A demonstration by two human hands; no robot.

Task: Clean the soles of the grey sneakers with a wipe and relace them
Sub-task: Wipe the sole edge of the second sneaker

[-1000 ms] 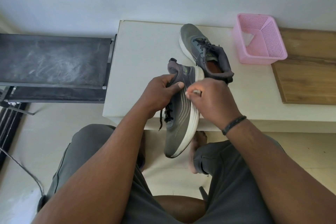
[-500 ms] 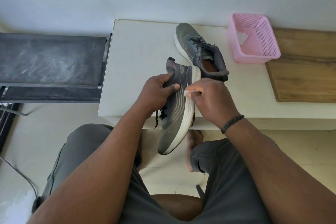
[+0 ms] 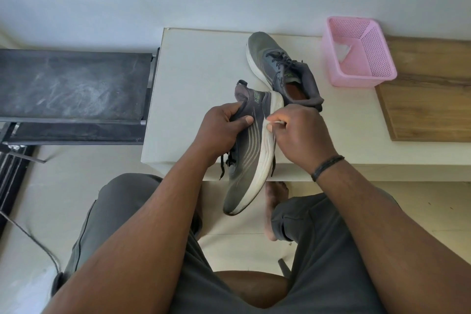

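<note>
Two grey sneakers in play, and the white table (image 3: 193, 79) is our landmark. One sneaker (image 3: 248, 150) hangs in the air over the table's near edge, tipped on its side, heel up toward the table and toe pointing down toward the lap. Left hand (image 3: 219, 130) grips its upper near the collar, thumb laid across the grey side, fingers curled round the far side. Right hand (image 3: 300, 132) pinches a small white wipe (image 3: 271, 123) tight against the white sole, fingers bunched on it. Black laces (image 3: 228, 160) dangle loose below the left hand. Second sneaker (image 3: 277, 69) sits on the table toward its back edge, laces in, opening facing the camera. Pink basket (image 3: 362, 53) stands on the table's right part, something white inside, touching the wooden board (image 3: 428, 94) on the table's right end
</note>
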